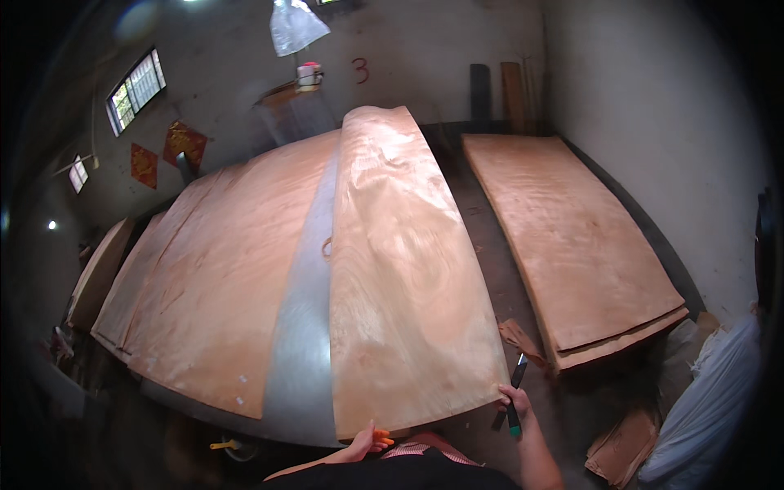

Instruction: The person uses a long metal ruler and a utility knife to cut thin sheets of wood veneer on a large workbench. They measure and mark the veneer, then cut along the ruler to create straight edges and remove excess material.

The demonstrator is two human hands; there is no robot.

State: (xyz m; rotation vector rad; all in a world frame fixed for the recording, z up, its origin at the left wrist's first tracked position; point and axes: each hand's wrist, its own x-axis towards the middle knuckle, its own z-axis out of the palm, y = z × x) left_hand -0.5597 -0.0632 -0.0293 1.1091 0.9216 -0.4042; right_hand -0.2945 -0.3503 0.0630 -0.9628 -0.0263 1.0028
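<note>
Gripping slim black-and-green tool point(518, 375), right hand point(518, 400), fingers curled, at thin tan wooden sheet point(408, 269); left hand point(363, 444) by near edge, finger closure unclear.

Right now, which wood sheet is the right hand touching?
Pale, rippled middle sheet: its near right corner meets the right hand. The left sheets and right stack lie apart from that hand.

Underside of the wavy wood sheet point(408, 269) hidden, right forearm point(537, 460) cut off below
</note>
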